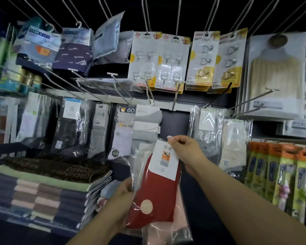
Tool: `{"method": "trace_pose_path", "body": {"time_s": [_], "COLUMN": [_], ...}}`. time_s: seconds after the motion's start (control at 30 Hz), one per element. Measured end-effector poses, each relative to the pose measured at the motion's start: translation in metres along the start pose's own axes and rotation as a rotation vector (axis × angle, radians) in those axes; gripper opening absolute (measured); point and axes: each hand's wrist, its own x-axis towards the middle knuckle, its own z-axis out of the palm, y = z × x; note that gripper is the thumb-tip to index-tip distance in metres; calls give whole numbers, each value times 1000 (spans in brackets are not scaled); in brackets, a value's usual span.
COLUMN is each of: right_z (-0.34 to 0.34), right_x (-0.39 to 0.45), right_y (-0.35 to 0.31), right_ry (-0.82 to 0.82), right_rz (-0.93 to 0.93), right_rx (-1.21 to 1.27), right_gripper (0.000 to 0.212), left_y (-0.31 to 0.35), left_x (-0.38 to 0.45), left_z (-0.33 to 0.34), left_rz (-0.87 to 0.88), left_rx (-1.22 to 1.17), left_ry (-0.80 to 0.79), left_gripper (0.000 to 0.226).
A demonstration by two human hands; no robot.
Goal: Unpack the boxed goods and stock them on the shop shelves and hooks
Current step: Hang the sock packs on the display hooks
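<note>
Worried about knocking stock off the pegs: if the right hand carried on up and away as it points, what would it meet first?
Probably the grey sock pack hanging just above the right hand, which pinches the top of the red sock pack. The bare peg sits higher; depth is unclear.

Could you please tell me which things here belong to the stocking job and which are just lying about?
In the job:
red sock pack
left hand
right hand
empty hook

Just there:
folded towels
adhesive hook cards
toothbrush packs
</note>
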Motion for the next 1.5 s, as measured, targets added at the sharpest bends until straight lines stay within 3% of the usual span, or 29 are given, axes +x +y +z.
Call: {"method": "trace_pose_path", "body": {"time_s": [0.1,0.27,0.57,0.7,0.87,1.03,1.17,1.3,1.4,1.5], "right_z": [-9,-19,-7,-4,-7,-12,-16,-18,-10,5], "right_x": [11,44,84,91,92,83,76,64,38,10], "right_y": [-13,-47,-78,-71,-67,-65,-54,-47,-39,-37], "right_ry": [13,149,256,226,191,131,104,231,317,118], "right_rz": [-4,-154,-393,-405,-446,-447,-413,-444,-600,-719], "right_rx": [-6,-94,-370,-457,-526,-551,-579,-725,-691,-660], "right_gripper": [18,9,6,19,24,12,39,59,41,22], "left_y": [-3,3,14,18,23,25,32,41,45,47], "left_x": [9,32,45,43,42,38,29,19,11,-2], "left_z": [-14,-36,-57,-59,-60,-63,-62,-62,-63,-53], "left_rz": [40,189,273,297,316,315,315,308,305,308], "left_rx": [24,106,46,61,121,85,45,62,84,111], "left_ry": [-34,98,130,113,103,127,153,162,166,131], "left_gripper": [35,17,17,27,20,16,18,16,18,19]}}
